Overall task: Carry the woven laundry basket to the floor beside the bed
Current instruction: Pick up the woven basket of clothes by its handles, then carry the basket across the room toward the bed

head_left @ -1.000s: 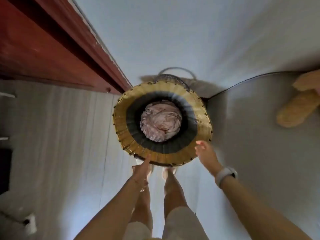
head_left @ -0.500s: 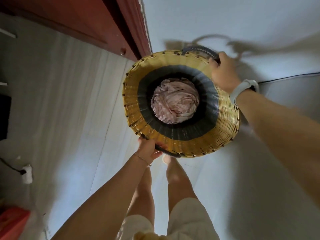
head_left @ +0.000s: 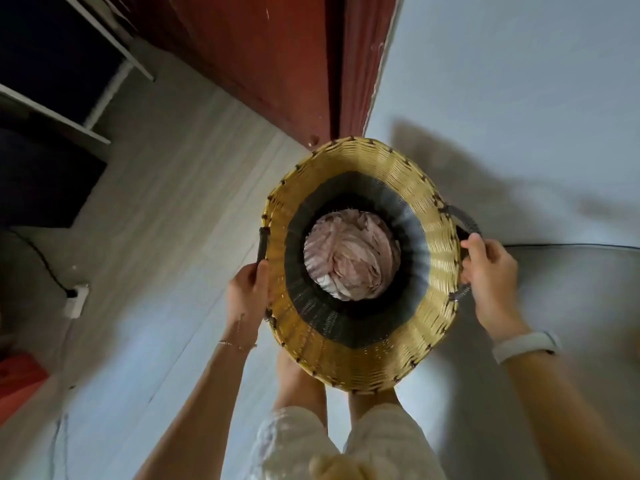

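The woven laundry basket (head_left: 349, 363) fills the middle of the head view, seen from above, with a yellow rim band and a dark band inside. A bundle of pale pink cloth (head_left: 349, 254) lies at its bottom. My left hand (head_left: 246, 292) is closed around the dark handle on the basket's left side. On the right side, my right hand (head_left: 491, 271) grips the other dark handle; a white band sits on that wrist. My legs show below the basket.
A red-brown wooden door (head_left: 277, 53) stands just beyond the basket, beside a pale wall (head_left: 502, 64). White shelving (head_left: 104, 57) is at the far left. A white plug block with a black cable (head_left: 77, 299) lies on the floor. A grey surface (head_left: 571, 306) lies at right.
The basket has turned, so the handles now sit left and right. My right hand came round from the far side with its handle. The view has swung toward the door.
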`<state>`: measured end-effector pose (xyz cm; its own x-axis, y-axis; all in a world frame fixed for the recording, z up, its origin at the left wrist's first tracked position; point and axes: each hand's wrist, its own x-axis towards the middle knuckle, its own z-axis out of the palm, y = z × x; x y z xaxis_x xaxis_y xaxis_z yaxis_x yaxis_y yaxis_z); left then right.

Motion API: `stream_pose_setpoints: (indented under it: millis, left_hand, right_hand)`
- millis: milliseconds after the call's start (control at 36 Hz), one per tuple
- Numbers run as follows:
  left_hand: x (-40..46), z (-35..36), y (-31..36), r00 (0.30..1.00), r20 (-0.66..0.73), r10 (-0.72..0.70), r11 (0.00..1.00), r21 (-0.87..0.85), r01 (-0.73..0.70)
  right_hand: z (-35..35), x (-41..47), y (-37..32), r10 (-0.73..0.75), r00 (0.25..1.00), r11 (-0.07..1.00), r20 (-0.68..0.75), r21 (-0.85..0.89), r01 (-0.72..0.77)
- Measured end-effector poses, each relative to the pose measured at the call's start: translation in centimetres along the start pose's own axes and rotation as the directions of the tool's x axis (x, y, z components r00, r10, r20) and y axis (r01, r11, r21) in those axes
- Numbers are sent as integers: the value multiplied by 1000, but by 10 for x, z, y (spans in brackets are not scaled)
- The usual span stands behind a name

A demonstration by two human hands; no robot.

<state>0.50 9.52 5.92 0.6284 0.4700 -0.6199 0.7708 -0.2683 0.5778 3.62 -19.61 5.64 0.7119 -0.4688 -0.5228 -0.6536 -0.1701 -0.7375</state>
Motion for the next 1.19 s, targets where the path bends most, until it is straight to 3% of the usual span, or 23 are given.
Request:
stream_pose_setpoints:
  millis: [111,250,556,778,944,1056,1194]
  left_hand:
    - [-26,-22,-1,982,-127,141,990,39,-137]
    - [-51,-47,-16,947,-267,180,984,52,-172]
    - [-88,-139,-76,918,-395,39,991,-102,-86]
    - [-152,-238,-197,868,-479,-128,957,-288,-18]
    - [-215,-303,-301,763,-541,-354,882,-464,81]
    - [-252,-331,-370,592,-603,-535,795,-597,111]
    - [-302,-342,-435,362,-547,-755,613,-785,92]
  right_hand:
    - [1,-44,-2,6,999,1000,32,-7,-5]
    - [8,-95,-2,-73,994,994,82,-74,79]
    - [52,-185,-25,-197,980,958,33,-205,200]
    - [115,-306,-25,-339,909,878,241,-266,398]
    - [181,-404,-9,-433,764,752,478,-276,599]
    - [238,-459,1,-410,631,671,659,-251,698]
    - [308,-535,15,-340,343,506,876,-136,851]
